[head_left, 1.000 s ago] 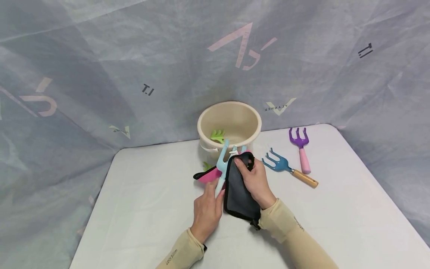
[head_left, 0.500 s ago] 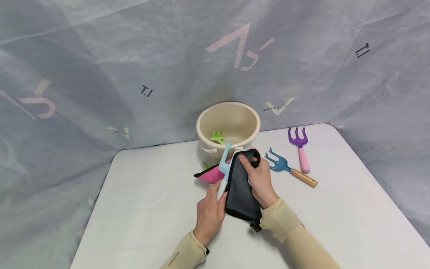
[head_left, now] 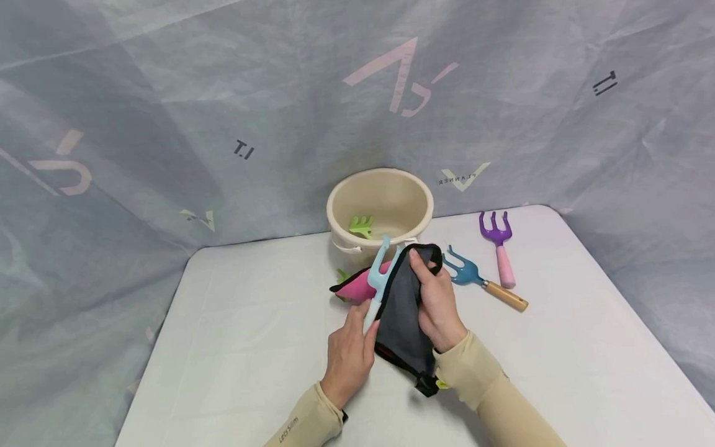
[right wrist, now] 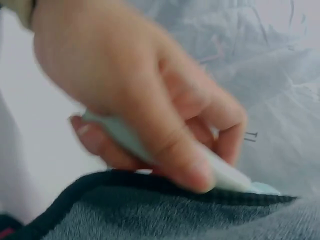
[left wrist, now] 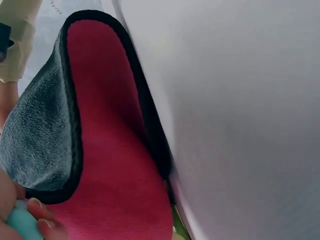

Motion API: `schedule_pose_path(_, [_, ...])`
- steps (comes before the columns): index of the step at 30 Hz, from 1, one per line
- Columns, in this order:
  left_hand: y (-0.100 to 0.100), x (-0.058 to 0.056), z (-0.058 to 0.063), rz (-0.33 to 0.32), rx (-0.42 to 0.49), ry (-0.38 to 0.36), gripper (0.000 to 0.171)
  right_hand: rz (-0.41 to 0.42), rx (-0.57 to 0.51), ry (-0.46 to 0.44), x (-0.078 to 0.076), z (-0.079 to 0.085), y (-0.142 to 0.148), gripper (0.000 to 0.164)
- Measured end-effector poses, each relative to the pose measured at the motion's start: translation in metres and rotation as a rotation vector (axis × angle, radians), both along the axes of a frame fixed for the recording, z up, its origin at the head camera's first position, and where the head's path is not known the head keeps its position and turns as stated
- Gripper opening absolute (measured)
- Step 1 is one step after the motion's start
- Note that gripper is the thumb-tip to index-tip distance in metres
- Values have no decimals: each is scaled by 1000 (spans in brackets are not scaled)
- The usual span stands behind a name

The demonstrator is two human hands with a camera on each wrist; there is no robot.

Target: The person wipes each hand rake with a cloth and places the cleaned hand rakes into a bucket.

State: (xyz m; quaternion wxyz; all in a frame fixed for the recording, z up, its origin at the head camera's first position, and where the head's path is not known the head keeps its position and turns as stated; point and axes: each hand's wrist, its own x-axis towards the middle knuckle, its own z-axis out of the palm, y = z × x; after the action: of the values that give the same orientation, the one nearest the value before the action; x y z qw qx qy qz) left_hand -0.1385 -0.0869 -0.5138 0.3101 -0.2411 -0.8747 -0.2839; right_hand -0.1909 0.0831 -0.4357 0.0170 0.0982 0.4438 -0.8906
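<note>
A pale blue hand fork (head_left: pixel 378 279) is gripped by its light handle in my left hand (head_left: pixel 347 357), tines pointing away. My right hand (head_left: pixel 438 304) pinches the upper edge of a grey and pink cloth (head_left: pixel 404 320) with black trim, just right of the fork. One fork tine shows in front of the cloth's pink side, while the others are partly behind its edge. In the left wrist view, the cloth (left wrist: pixel 120 165) folds grey over pink beside the teal handle end (left wrist: pixel 24 223). The right wrist view has my left hand (right wrist: pixel 135 85) around the handle, above the cloth's edge.
A cream bucket (head_left: pixel 416 186) stands behind the hands with a green rake (head_left: pixel 361 226) inside. Another green piece (head_left: pixel 342 275) pokes out by the cloth. On the right lie a blue fork (head_left: pixel 466 272) with wooden handle and a purple fork (head_left: pixel 497 234) with pink handle.
My right hand has drawn the cloth's upper edge a little to the right, and its lower corner has swung down. My left hand and the fork have shifted slightly right.
</note>
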Motion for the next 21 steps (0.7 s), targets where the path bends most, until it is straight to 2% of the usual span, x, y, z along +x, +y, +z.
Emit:
schedule_pose_path(4, [-2, -2, -1, -2, -41, 64, 35, 85, -146, -23, 0, 7, 9, 26])
schedule_pose_path(8, [-3, -3, -2, -4, -74, 104, 35, 138, -227, -54, -2, 11, 18, 17])
schedule_pose_path(12, [-4, -3, -2, -23, -89, 111, 35, 154, -271, -79, -5, 9, 23, 16])
schedule_pose_path(18, [-5, -5, -1, -40, -98, 92, 34, 133, -241, -80, -11, 2, 24, 16])
schedule_pose_path(21, [-8, -6, 0, -42, -99, 73, 34, 171, -255, -64, -14, -2, 27, 18])
